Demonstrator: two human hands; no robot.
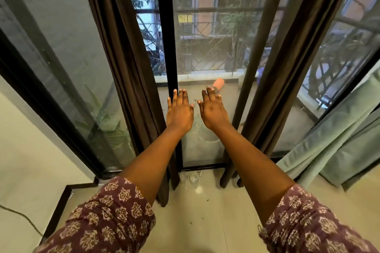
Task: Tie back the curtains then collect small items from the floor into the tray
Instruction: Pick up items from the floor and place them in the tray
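Two dark brown curtains hang in front of a glass sliding door. The left curtain (127,72) falls in a narrow bunch left of the black door frame (169,47). On the right, the other brown curtain (273,80) hangs in long folds down to the floor. My left hand (180,110) and my right hand (212,109) are stretched out flat between the two curtains, palms away, fingers apart, holding nothing. They are close to the glass; I cannot tell whether they touch it. Several small items (192,179) lie on the floor at the foot of the door.
A pale green curtain (345,144) hangs loose at the far right, down to the floor. The light tiled floor (205,222) runs under my arms. A black cable (24,217) lies at the lower left. Outside are a balcony railing and an orange pot (218,83).
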